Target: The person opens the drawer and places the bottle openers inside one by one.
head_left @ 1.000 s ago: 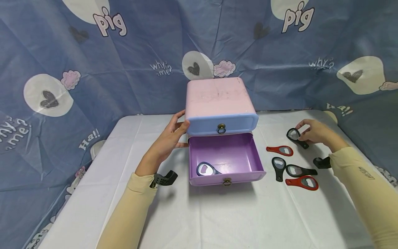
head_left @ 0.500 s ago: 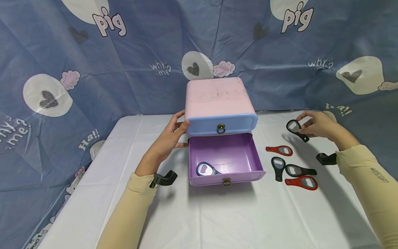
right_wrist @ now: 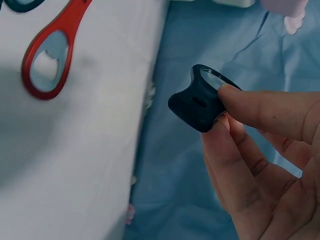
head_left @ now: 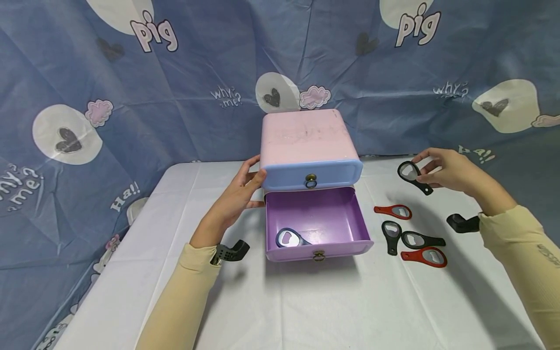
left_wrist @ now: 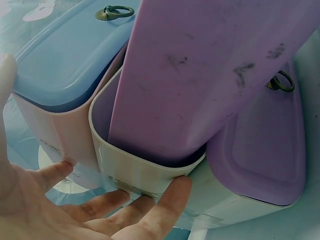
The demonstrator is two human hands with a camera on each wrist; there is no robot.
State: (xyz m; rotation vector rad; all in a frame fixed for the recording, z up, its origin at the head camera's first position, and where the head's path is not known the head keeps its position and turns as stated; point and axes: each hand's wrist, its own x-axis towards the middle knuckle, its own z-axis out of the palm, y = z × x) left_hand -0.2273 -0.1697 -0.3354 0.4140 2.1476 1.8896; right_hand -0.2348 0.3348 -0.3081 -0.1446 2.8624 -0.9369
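Note:
My left hand rests against the left side of a small drawer cabinet with a pink top. In the left wrist view its fingers are spread along the wall. The blue top drawer is closed, while the purple drawer below is pulled out. A dark blue bottle opener lies inside it at the front left. At the right, my right hand pinches a black bottle opener by its handle, raised above the table, with thumb and fingers visible in the right wrist view.
On the white table, right of the cabinet, lie a red bottle opener, a black one and several others close together. A closed purple bottom drawer shows in the left wrist view. Blue printed cloth hangs behind.
My right hand has lifted the black bottle opener from the table and shifted it slightly farther back. The left hand and the cabinet stay in place.

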